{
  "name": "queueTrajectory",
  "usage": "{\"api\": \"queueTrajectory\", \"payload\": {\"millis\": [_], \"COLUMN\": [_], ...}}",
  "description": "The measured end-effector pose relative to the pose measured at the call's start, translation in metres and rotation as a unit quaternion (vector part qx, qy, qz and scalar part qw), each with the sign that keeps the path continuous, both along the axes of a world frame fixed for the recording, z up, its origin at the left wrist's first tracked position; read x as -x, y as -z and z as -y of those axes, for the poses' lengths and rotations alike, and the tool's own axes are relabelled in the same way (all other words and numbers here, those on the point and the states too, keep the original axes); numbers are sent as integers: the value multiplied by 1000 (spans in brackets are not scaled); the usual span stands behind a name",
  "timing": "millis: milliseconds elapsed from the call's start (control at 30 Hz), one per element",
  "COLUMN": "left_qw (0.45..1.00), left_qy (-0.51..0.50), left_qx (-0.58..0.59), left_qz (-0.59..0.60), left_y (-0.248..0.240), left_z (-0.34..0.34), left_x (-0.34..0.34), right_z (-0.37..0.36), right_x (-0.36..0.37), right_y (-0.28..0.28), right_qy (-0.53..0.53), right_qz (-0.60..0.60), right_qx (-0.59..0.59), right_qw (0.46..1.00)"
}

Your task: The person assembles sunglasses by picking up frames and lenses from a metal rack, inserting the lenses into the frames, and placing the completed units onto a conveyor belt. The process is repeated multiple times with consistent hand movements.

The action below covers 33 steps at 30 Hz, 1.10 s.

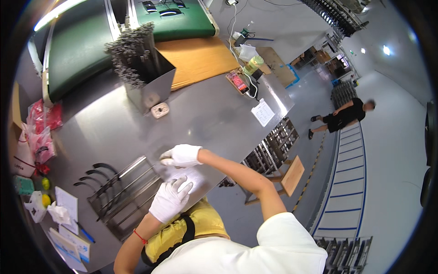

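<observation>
Both my hands wear white gloves and are close together over the near part of the grey metal table (205, 123). My right hand (181, 156) is closed, its fingertips pressed together; whatever they hold, if anything, is too small to make out. Just below it, my left hand (171, 199) has its fingers bent but apart, with nothing visible in them. To the left of the hands lies a metal rack (137, 194) of parallel bars. Several curved black strips (107, 176) stand in the rack's left part.
A metal bin (153, 89) full of thin dark parts stands far, beside a small pale box (159, 110). Green conveyor belts (82, 45), a cardboard sheet (196, 61), a phone (237, 82) and a paper (263, 112) lie beyond. A person (344, 116) stands right, near loaded racks (273, 146).
</observation>
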<state>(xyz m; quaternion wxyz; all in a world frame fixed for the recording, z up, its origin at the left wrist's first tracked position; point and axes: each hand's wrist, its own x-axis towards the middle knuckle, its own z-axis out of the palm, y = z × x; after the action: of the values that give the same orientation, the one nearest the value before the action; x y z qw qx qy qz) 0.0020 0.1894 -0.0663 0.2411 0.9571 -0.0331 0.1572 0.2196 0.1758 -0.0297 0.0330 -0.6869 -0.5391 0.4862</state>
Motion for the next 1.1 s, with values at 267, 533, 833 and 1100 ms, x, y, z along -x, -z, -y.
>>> {"api": "queueTrajectory", "payload": {"millis": [267,533,833,1100], "left_qw": [980,958,984,986], "left_qy": [-81,-261,-167,-127], "left_qx": [82,29,8,75], "left_qz": [-164,-113,-68,-79], "left_y": [72,119,130,121], "left_z": [70,64,-23,-63], "left_x": [-169,-312,-438,-479], "right_z": [111,72,-172,-396], "right_x": [-283,-457,-556,-616], "right_y": [42,150,124,22], "right_qy": [94,227,230,76], "right_qz": [260,544,389,395], "right_qx": [-130,-178,-542,-596], "right_qw": [952,788,709,695]}}
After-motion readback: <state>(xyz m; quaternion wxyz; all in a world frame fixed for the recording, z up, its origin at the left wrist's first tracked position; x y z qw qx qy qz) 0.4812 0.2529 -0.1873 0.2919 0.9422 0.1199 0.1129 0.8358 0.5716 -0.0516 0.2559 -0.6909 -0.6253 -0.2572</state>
